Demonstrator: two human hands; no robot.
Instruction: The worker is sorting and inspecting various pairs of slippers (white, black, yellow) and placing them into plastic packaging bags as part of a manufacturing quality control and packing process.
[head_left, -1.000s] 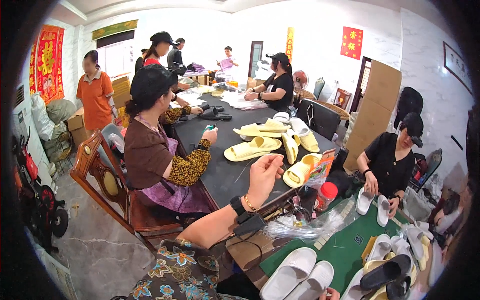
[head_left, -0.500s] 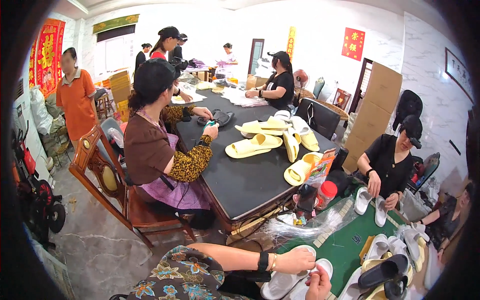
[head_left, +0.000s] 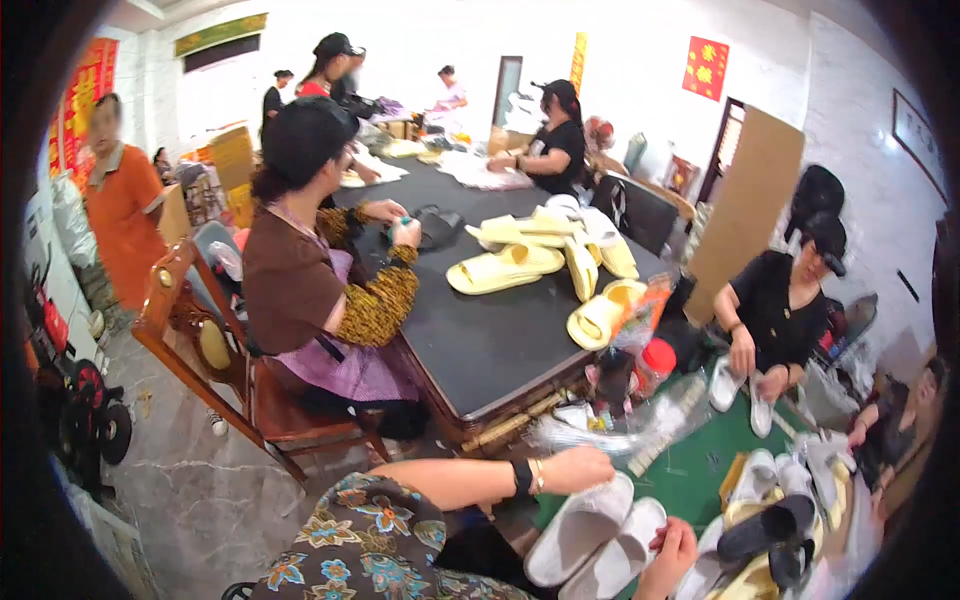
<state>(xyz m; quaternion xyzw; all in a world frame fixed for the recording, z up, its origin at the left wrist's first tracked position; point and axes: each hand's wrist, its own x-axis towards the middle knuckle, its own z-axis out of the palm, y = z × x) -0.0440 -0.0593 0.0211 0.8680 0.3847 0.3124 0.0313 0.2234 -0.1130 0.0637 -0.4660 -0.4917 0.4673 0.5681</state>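
Note:
A pair of white slippers lies side by side in front of me: the left slipper [head_left: 582, 528] and the right slipper [head_left: 618, 558], toes away from me. My left hand [head_left: 577, 470], a dark band and a bracelet at its wrist, is just beyond the left slipper's toe, fingers curled and blurred. Beside the right slipper, my right hand [head_left: 672, 558] has its fingers bent together. Whether either hand touches a slipper is unclear, and anything thin in the fingers is too small to make out.
A green table [head_left: 690, 455] bears a bundle of clear plastic strands [head_left: 600, 435], a red-lidded jar [head_left: 657, 357] and a pile of slippers with a black slipper [head_left: 765, 530]. Across it, a co-worker [head_left: 780, 310] handles white slippers. Yellow slippers [head_left: 505, 268] lie on the dark table [head_left: 470, 355].
My hands have moved apart, the left one leftward and the right one rightward, showing more of the white slippers. The view has shifted a little. The person in orange appears farther left.

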